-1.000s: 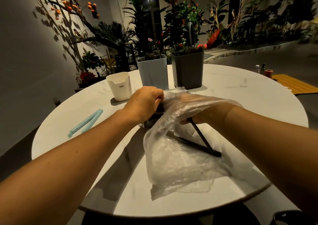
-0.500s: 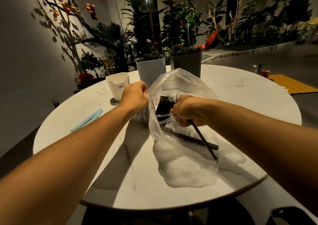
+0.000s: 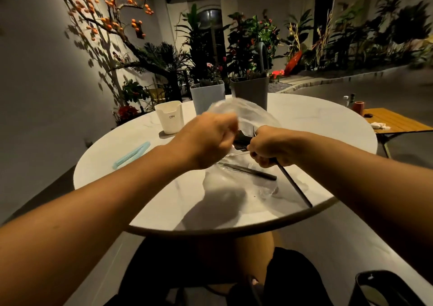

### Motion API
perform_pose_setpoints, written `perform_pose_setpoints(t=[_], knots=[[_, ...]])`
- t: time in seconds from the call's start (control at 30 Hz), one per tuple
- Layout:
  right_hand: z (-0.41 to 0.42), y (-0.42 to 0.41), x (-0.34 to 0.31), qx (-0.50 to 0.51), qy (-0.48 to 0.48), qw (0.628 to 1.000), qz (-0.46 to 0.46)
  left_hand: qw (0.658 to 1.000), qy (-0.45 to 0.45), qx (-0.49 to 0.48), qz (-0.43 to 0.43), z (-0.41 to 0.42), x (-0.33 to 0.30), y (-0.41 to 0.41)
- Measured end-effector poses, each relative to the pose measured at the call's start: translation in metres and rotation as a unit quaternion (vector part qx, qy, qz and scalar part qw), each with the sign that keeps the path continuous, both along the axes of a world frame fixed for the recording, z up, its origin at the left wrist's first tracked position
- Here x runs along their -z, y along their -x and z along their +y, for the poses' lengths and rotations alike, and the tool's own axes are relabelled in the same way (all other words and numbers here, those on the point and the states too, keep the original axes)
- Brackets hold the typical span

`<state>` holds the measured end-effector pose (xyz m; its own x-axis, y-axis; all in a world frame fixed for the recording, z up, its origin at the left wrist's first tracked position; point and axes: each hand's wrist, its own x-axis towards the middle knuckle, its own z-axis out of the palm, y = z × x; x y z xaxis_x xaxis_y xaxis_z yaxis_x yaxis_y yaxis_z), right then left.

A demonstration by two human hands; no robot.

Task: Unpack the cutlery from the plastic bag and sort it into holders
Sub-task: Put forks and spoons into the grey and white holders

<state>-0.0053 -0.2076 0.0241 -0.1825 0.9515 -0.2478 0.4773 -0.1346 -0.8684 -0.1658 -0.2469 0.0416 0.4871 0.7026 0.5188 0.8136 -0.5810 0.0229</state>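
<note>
A: Where is the cutlery now?

B: Mid-table, at the plastic bag (image 3: 236,188). The right hand (image 3: 273,147) is curled round a dark-handled piece (image 3: 293,186); its long axis slants from the fist down and right toward the near rim of the table (image 3: 316,127), the free end almost over the edge. What kind of piece it is, I cannot tell.

A: Anything else out of the bag?

B: A second dark-handled utensil (image 3: 251,172) lies flat on the bag's spread plastic, its long axis running left to right, the handle end pointing right, just beside the held one.

A: And the left hand?

B: The left hand (image 3: 206,139) is blurred, fingers curled, seemingly pinching the bag's raised mouth, which billows up between the hands and the holders.

A: The holders?

B: Three at the far side: a white holder (image 3: 169,117) on the left, a pale blue holder (image 3: 207,98) in the middle, a dark grey holder (image 3: 250,92) to the right, all upright. The lifted bag stands in front of the two tall ones. A teal clip (image 3: 132,154) lies well left of the hands
</note>
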Motion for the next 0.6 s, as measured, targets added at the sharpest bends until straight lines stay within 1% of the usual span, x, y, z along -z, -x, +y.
perform_pose_setpoints(t=[0.03,0.07,0.13,0.23,0.33,0.47,0.53,0.6], knots=[[-0.004,-0.003,-0.001,0.000,-0.002,1.000,-0.004,0.998,0.029,-0.052,0.008,0.001,0.004,0.007],[-0.007,-0.006,-0.002,-0.001,-0.003,1.000,-0.008,0.996,0.043,-0.082,0.011,0.003,0.007,0.014],[-0.012,-0.012,-0.004,-0.004,-0.004,1.000,-0.009,0.994,0.040,-0.102,0.021,0.003,0.009,0.025],[-0.018,-0.021,-0.006,-0.005,0.005,1.000,-0.009,0.995,0.025,-0.084,0.036,-0.001,0.004,0.025],[-0.025,-0.029,-0.007,-0.025,0.010,1.000,-0.012,0.997,-0.009,-0.061,0.049,-0.005,-0.001,0.020],[-0.039,-0.040,-0.012,-0.068,0.015,0.998,-0.005,0.994,-0.011,-0.082,0.075,-0.010,-0.002,0.019],[-0.045,-0.046,-0.016,-0.090,0.021,0.996,-0.004,0.994,0.005,-0.096,0.055,-0.013,-0.003,0.019],[-0.051,-0.052,-0.021,-0.105,0.025,0.994,-0.004,0.991,0.042,-0.124,0.008,-0.015,-0.007,0.018]])
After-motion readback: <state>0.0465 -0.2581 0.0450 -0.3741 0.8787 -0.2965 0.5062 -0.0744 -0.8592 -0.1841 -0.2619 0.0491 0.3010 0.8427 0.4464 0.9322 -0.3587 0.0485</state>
